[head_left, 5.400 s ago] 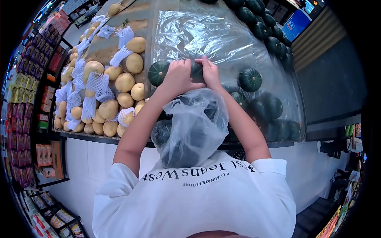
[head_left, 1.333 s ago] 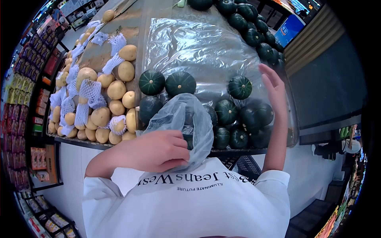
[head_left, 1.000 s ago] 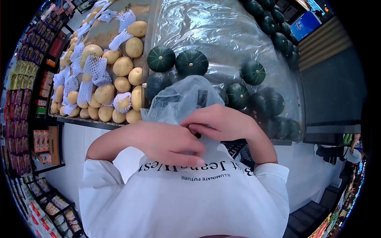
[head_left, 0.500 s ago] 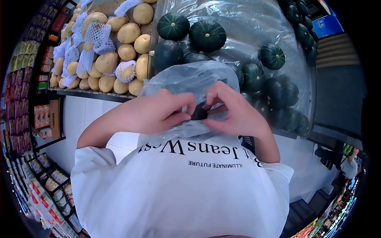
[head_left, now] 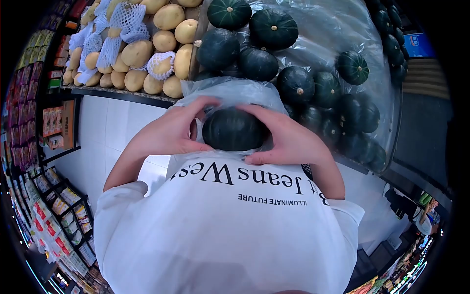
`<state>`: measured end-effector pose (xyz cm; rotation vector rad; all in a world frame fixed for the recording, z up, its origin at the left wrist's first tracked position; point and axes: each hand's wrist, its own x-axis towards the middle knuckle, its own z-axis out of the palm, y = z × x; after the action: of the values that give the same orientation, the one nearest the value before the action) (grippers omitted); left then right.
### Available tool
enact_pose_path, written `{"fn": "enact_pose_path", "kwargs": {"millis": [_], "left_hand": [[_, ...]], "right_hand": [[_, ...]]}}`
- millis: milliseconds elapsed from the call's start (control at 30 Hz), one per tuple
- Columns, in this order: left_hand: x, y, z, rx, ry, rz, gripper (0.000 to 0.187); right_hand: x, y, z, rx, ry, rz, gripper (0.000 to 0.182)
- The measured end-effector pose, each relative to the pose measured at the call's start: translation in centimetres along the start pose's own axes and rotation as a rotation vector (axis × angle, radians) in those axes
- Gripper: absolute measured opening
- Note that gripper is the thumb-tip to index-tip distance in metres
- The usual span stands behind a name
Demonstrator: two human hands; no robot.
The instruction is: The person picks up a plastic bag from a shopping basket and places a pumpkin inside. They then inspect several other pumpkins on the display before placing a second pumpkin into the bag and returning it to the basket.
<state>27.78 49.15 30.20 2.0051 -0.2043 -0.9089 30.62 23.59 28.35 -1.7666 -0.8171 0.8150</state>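
Observation:
A dark green pumpkin (head_left: pixel 234 129) sits in a clear plastic bag (head_left: pixel 240 87) close to the front of my white shirt, its top showing between my hands. My left hand (head_left: pixel 182 126) curves round the left side of the bag, thumb low and fingers at the far side. On the other side my right hand (head_left: pixel 283 132) holds the bag in the same way, its thumb near the shirt. The lower part of the pumpkin is hidden by the bag and hands.
Several more pumpkins (head_left: pixel 273 28) lie on a plastic-covered display (head_left: pixel 323 29) ahead. Yellowish melons (head_left: pixel 137 53), some in white foam nets, fill the stand at left. Packaged goods (head_left: pixel 68 196) line shelves on the left. Another person (head_left: pixel 423 220) is at the far right.
My hands have moved apart from pinching at the bag's opening to either side of it, so much more of the pumpkin shows. The displays have shifted slightly in view.

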Motion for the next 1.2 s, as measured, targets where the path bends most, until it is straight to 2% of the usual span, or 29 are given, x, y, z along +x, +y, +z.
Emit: {"fn": "enact_pose_path", "kwargs": {"millis": [133,233,267,300,367,400,500,567,633,700,767,800,900,933,1067,1167,1200], "left_hand": [[-0.2,-1.8,1.7,-0.076,0.126,0.182,0.080],[0.3,-2.4,3.2,-0.061,0.271,0.280,0.078],[0.5,-2.5,3.5,-0.063,0.307,0.293,0.078],[0.7,-2.5,3.9,-0.064,0.343,0.305,0.078],[0.9,-2.6,4.4,-0.094,0.393,0.306,0.077],[1.1,-2.3,4.7,-0.161,0.413,0.299,0.072],[1.8,-1.5,4.8,-0.396,0.413,0.191,0.064],[2.4,-0.1,4.0,-0.551,0.439,0.214,0.050],[2.7,1.4,2.5,-0.344,0.471,0.319,0.044],[2.9,3.3,1.8,-0.141,0.548,0.468,0.049],[3.0,5.3,1.2,0.124,0.707,0.619,0.053],[3.0,5.9,0.8,0.184,0.741,0.626,0.059],[6.1,7.5,0.8,0.050,0.600,0.976,0.060],[6.7,7.9,2.2,-0.256,0.427,0.903,0.061],[9.2,9.0,3.5,-0.877,0.295,0.700,0.050],[10.9,8.6,3.7,-1.032,0.207,0.608,0.046],[11.3,8.8,4.1,-1.080,0.235,0.581,0.045]], "right_hand": [[-0.7,-0.4,-0.6,0.261,-0.038,0.045,0.068],[-0.1,-0.4,-0.4,0.223,0.022,0.086,0.057],[-0.2,-1.3,0.2,-0.139,0.119,0.175,0.051],[-0.1,-0.8,1.2,-0.289,0.224,0.092,0.051],[0.5,0.2,1.9,-0.075,0.323,-0.036,0.053],[0.9,0.6,1.8,0.179,0.285,-0.022,0.054],[1.0,0.5,1.7,0.239,0.375,-0.058,0.054],[1.1,0.1,1.3,0.442,0.448,-0.015,0.053],[0.9,-0.4,1.0,0.747,0.527,-0.028,0.050],[0.6,-1.3,0.5,0.920,0.585,-0.052,0.050],[0.0,-2.2,-0.2,0.947,0.638,-0.139,0.052],[-0.2,-2.3,-0.6,0.991,0.651,-0.170,0.053],[-0.2,-3.2,-1.3,1.036,0.762,-0.278,0.051],[-0.1,-3.1,-1.5,1.040,0.800,-0.308,0.046],[-0.2,-2.1,-2.1,1.087,0.928,-0.269,0.038],[-0.3,-0.6,-2.4,1.196,0.978,-0.285,0.036],[-0.3,-0.7,-2.5,1.182,1.016,-0.270,0.035]]}}
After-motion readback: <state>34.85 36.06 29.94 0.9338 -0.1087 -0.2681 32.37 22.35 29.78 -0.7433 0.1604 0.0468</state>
